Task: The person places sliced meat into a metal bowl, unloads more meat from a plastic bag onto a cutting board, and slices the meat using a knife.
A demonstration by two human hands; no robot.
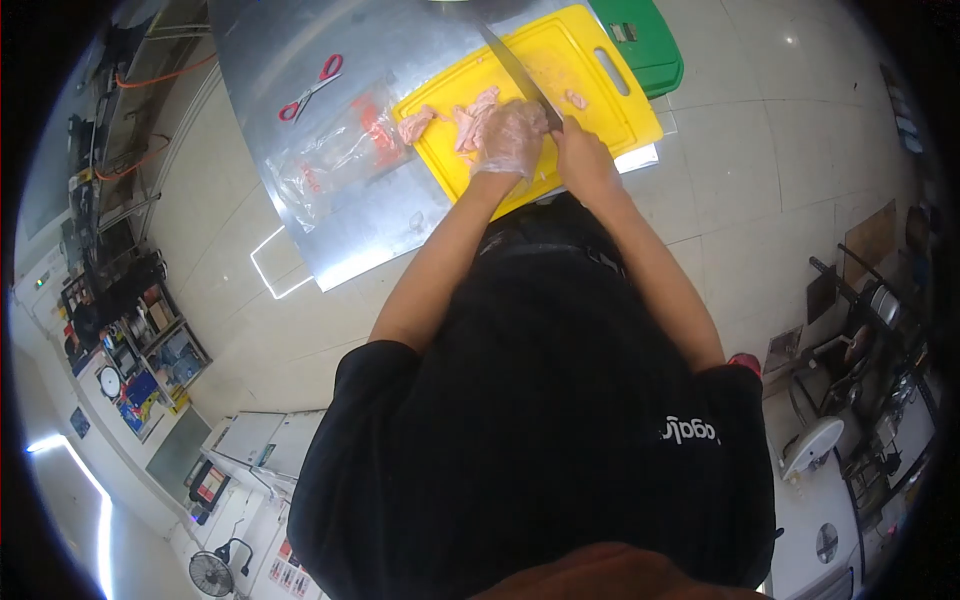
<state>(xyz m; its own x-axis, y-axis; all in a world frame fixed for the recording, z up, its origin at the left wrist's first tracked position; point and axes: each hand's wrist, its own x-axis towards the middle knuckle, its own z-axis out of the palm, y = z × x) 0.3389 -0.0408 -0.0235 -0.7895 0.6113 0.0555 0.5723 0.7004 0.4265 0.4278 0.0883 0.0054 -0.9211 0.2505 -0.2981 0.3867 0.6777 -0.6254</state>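
The head view shows you working at a metal table (380, 45), with a yellow cutting board (610, 118) laid at an angle in front of you. Your right hand (587, 163), which looks bare, is closed around the handle of a long-bladed knife (516, 70), its blade slanting away toward the far edge of the board. Your left hand (512, 137), in a clear plastic glove, sits over the raw pale-pink meat (474, 118), close beside the blade; its fingertips are hidden, so I cannot tell whether they grip the meat or only press on it. That meat lies on the board, mostly left of the knife; one chunk (416, 125) sits at the board's left edge and a small scrap (575, 99) lies right of the blade. Clear plastic packaging (335, 165) and red-handled scissors (312, 88) rest farther left on the metal.

You appear to be partway through cutting the meat. The next move seems to call for a steady left hand, its fingers tucked clear of the edge, and a controlled stroke from the right.
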